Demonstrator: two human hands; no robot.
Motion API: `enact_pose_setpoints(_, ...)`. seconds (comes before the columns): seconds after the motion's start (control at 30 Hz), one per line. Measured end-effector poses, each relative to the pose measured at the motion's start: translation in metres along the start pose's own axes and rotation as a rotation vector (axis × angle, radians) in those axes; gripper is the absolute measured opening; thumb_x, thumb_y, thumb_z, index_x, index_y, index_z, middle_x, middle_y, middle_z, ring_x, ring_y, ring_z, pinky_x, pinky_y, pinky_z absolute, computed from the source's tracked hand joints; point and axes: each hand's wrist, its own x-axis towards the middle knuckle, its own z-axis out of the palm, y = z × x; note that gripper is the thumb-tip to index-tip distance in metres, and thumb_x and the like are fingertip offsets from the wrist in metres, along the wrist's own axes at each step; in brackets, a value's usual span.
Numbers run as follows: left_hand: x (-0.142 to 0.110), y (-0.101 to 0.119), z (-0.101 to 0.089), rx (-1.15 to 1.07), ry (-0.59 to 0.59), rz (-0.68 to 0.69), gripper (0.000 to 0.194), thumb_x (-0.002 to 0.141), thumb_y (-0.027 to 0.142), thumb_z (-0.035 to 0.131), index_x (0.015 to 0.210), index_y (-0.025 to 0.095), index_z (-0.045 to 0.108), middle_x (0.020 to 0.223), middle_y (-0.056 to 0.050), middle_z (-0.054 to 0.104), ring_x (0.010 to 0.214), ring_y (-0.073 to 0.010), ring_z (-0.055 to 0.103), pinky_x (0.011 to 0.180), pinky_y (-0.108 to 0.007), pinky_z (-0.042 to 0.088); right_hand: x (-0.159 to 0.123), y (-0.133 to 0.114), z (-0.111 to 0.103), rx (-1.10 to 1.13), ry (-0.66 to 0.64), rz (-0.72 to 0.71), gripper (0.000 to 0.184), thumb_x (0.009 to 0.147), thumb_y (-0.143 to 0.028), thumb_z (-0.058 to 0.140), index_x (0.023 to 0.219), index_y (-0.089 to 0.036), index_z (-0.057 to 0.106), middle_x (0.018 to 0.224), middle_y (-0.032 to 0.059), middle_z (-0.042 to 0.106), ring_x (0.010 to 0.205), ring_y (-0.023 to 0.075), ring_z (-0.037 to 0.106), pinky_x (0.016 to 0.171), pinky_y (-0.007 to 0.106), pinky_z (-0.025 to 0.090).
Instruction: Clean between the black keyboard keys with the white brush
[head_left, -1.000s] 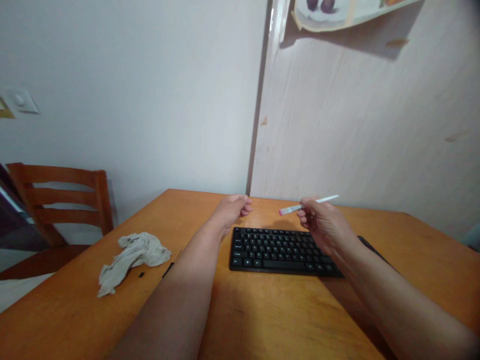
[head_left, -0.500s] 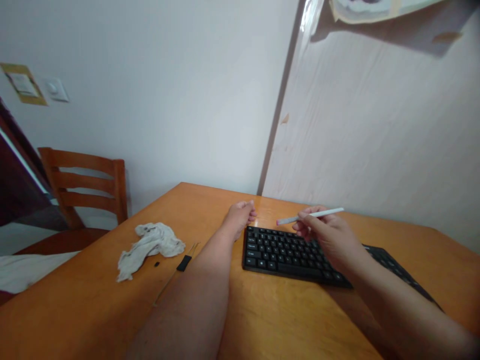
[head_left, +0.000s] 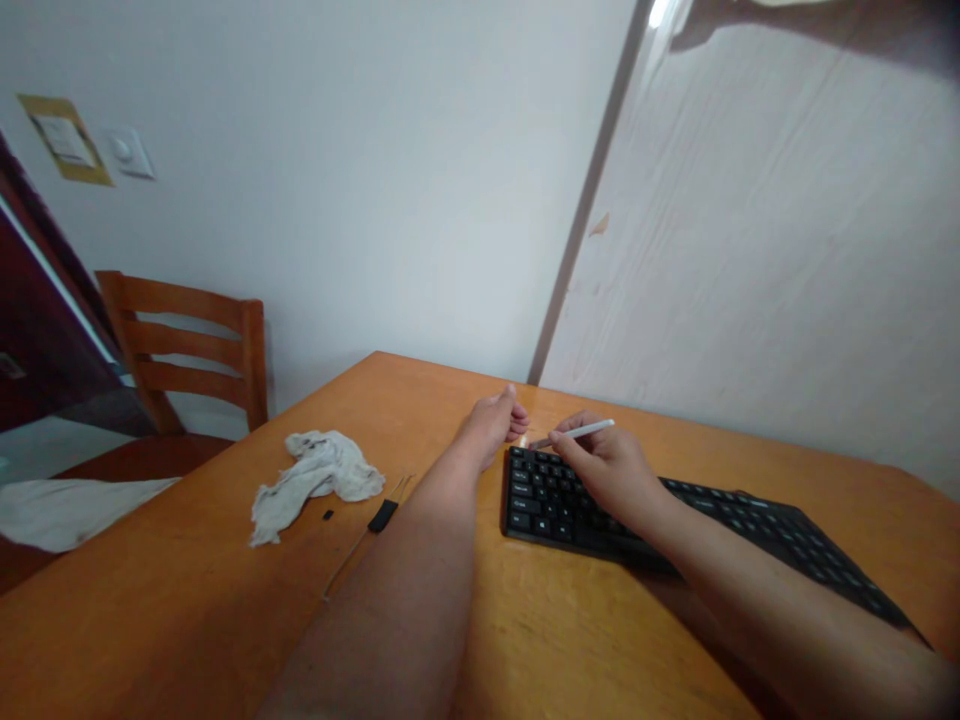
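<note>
The right hand (head_left: pixel 607 470) has its fingers (head_left: pixel 561 438) pinched narrow on one white brush (head_left: pixel 581 431), just above one black keyboard (head_left: pixel 544 505) on the bench (head_left: pixel 187 570). The left hand (head_left: pixel 491 428) sits curled, holding nothing, beside the keyboard's far corner; one crumpled cloth (head_left: pixel 315 482) lies further left.

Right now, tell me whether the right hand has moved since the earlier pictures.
Yes: the right hand has shifted to the person's left along the black keyboard, and now sits closer to the keyboard's left end.

Two hands (head_left: pixel 491 428) (head_left: pixel 611 472), one brush (head_left: pixel 581 430), one keyboard (head_left: pixel 544 510), one cloth (head_left: pixel 315 482), one chair (head_left: pixel 187 302)
</note>
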Motion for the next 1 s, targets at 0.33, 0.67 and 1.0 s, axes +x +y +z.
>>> enact_pose_setpoints(0.33, -0.002, 0.0, 0.002, 0.026, 0.008, 0.024, 0.057, 0.09, 0.067, 0.043, 0.075, 0.015, 0.059, 0.072, -0.007, 0.064, 0.062, -0.0137, 0.059, 0.062, -0.027, 0.048, -0.004, 0.003, 0.008, -0.283, -0.088, -0.126, 0.026, 0.095, -0.044, 0.051, 0.089, -0.023, 0.066, 0.081, 0.0038, 0.071, 0.072, 0.0202, 0.064, 0.068, 0.032, 0.044)
enact_pose_setpoints(0.67, 0.002, -0.003, 0.002, 0.044, -0.016, 0.025, 0.056, 0.09, 0.067, 0.045, 0.074, 0.015, 0.059, 0.072, -0.007, 0.063, 0.061, -0.0132, 0.058, 0.062, -0.026, 0.048, -0.012, -0.012, -0.002, -0.277, -0.219, -0.157, 0.021, 0.094, -0.037, 0.052, 0.082, -0.023, 0.063, 0.074, 0.0016, 0.068, 0.066, 0.0183, 0.061, 0.062, 0.03, 0.041)
enact_pose_setpoints(1.0, 0.004, -0.004, 0.003, 0.081, -0.029, 0.04, 0.054, 0.094, 0.061, 0.042, 0.072, 0.015, 0.059, 0.07, -0.007, 0.063, 0.06, -0.0131, 0.056, 0.061, -0.026, 0.046, -0.019, -0.023, -0.009, -0.337, -0.24, -0.195, 0.015, 0.092, -0.032, 0.053, 0.083, -0.024, 0.061, 0.075, 0.0026, 0.067, 0.069, 0.0191, 0.059, 0.061, 0.03, 0.04)
